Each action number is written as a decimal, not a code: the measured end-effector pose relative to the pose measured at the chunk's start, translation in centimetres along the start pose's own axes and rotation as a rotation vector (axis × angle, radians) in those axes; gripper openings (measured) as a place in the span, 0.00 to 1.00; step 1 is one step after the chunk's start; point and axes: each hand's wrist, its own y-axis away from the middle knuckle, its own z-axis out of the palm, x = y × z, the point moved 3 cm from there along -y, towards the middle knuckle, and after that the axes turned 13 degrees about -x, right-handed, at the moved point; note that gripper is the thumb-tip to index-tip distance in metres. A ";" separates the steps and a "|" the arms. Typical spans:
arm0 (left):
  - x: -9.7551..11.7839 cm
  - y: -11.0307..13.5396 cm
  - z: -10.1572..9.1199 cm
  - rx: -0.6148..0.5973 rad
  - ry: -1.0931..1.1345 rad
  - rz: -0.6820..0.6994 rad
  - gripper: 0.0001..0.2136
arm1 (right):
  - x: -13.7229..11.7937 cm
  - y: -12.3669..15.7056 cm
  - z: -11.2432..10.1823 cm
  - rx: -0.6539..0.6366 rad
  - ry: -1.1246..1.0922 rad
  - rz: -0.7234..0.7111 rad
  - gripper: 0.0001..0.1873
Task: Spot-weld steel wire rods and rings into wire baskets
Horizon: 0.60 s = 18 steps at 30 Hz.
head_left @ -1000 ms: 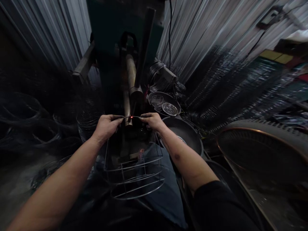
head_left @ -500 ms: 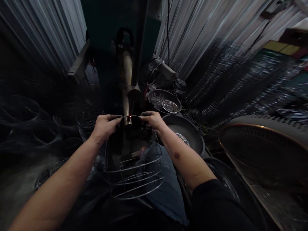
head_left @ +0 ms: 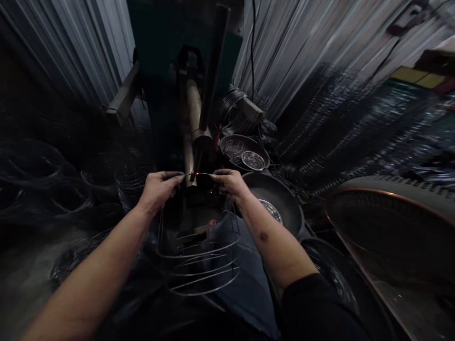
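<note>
My left hand [head_left: 157, 190] pinches one end of a thin metal wire [head_left: 205, 174] between thumb and fingers. The fingers of my right hand [head_left: 230, 183] are closed on its other end. Midway along, the wire passes at the tip of a spot welder's electrodes [head_left: 192, 182], with a small orange-red glow there. A thick upper bar [head_left: 202, 137] of the machine stands just above. Below my hands hangs a rounded wire frame [head_left: 199, 293] over my lap; its side wires rise toward both hands, but where they join is hidden.
Right of the machine, a round pan [head_left: 227, 138] holds small wire pieces and a shiny disc; a larger dark pan [head_left: 289, 199] lies closer, beside my right forearm. Stacked wire rings [head_left: 131, 187] stand at left. A large fan-like guard [head_left: 391, 194] is at far right.
The view has shifted slightly, so the scene sits a little lower and further right. Both hands keep their grip on the wire, and the glow remains at the electrodes.
</note>
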 end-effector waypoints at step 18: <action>-13.9 14.3 -0.3 0.202 0.823 -0.628 0.04 | 6.2 3.7 -0.9 0.077 -0.280 -0.170 0.21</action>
